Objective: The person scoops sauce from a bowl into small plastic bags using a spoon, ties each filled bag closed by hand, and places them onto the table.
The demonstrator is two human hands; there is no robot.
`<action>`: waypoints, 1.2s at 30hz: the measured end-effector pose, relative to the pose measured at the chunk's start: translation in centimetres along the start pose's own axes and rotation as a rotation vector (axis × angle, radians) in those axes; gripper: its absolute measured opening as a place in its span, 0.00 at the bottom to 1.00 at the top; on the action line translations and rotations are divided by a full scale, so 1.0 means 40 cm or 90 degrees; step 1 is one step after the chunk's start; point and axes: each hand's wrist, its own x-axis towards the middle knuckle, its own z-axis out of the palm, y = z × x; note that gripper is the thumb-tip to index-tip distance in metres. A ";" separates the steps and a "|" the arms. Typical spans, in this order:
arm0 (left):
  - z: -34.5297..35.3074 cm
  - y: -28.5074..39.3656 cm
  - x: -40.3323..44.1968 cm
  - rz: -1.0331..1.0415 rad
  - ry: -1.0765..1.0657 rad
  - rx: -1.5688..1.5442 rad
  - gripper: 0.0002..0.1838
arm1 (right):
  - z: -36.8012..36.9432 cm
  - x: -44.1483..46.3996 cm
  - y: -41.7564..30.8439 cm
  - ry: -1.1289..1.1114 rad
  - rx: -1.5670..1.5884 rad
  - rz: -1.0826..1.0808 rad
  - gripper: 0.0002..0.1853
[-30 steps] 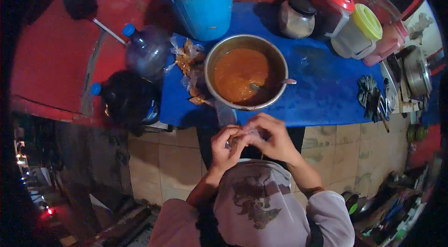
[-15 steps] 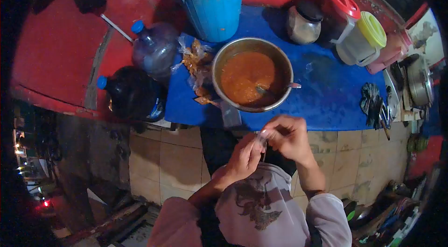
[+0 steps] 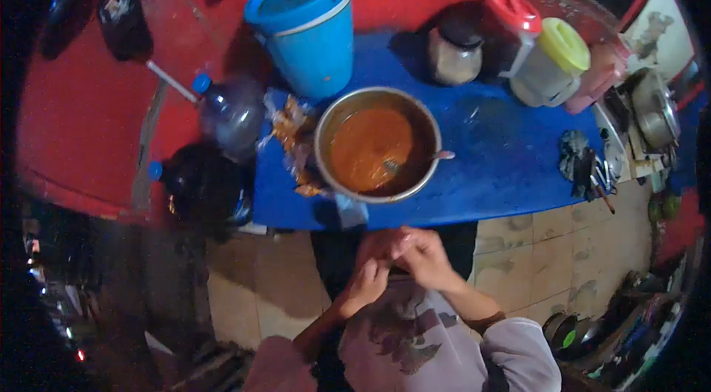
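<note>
My left hand is closed, its fingertips pinching a thin clear plastic bag just in front of my body. Opposite it, my right hand has its fingers curled in on the same bag. Blur hides the bag's exact shape. Beyond my hands, on the blue table, a steel pot holds orange-red sauce. A spoon handle rests over the pot's right rim. Flat clear plastic bags lie at the table's near edge, below the pot.
Sauce-stained plastic packets lie left of the pot. Behind stands a blue bucket. Large bottles are at the left. A black-lidded jar, a yellow-lidded pitcher and utensils line the right side.
My view has shifted, so the table and pot appear lower and further left. Both hands stay together; the right has turned with its fingers more over the plastic bag.
</note>
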 end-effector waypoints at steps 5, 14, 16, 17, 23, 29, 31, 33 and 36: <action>-0.084 0.046 0.015 -0.591 0.005 -0.686 0.12 | 0.032 -0.005 0.037 -0.166 -0.459 -0.349 0.10; -0.056 -0.006 0.043 -0.431 0.062 -0.954 0.02 | 0.011 -0.075 0.143 -0.147 -0.249 -0.158 0.16; -0.062 0.038 0.066 -0.555 0.080 -0.988 0.03 | -0.006 -0.085 0.142 -0.129 -0.113 -0.077 0.15; -0.043 0.023 0.052 -0.457 0.154 -0.941 0.04 | -0.012 -0.079 0.143 -0.101 0.019 -0.053 0.13; -0.056 0.053 0.069 -0.222 -0.310 0.135 0.18 | -0.080 -0.012 0.167 -0.080 -0.630 -0.395 0.06; -0.045 0.082 0.087 -0.124 -0.134 0.171 0.06 | -0.058 -0.025 0.233 0.142 -0.065 0.007 0.03; -0.043 0.067 0.085 0.067 -0.046 0.138 0.09 | -0.059 -0.016 0.207 0.151 0.151 0.167 0.04; -0.053 0.046 0.079 0.119 -0.094 0.102 0.10 | -0.065 -0.016 0.218 0.125 0.126 0.195 0.05; -0.067 0.032 0.070 0.149 -0.161 0.051 0.09 | -0.068 -0.032 0.227 0.083 0.065 0.194 0.06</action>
